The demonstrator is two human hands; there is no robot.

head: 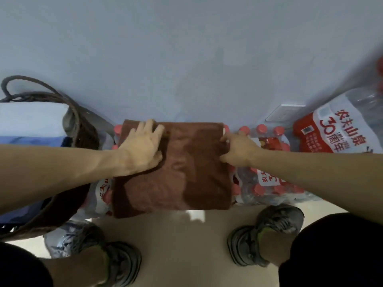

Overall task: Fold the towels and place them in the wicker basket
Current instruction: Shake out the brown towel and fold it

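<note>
A brown towel [182, 170] lies folded into a rectangle on top of packs of water bottles in the middle of the head view. My left hand [143, 148] lies flat on its far left corner, fingers straight and spread, with the cloth bunched under the palm. My right hand [236, 150] pinches the towel's right edge between thumb and fingers. The wicker basket [83, 125] stands at the left, beside the towel, and holds folded white and blue towels [31, 123]. A brown cloth [62, 206] hangs over the basket's near rim.
Shrink-wrapped packs of red-capped water bottles [267, 183] fill the space under and right of the towel, with a larger pack [335, 129] at the far right. A grey wall [186, 59] rises directly behind. My two feet in grey shoes stand on the beige floor [182, 245].
</note>
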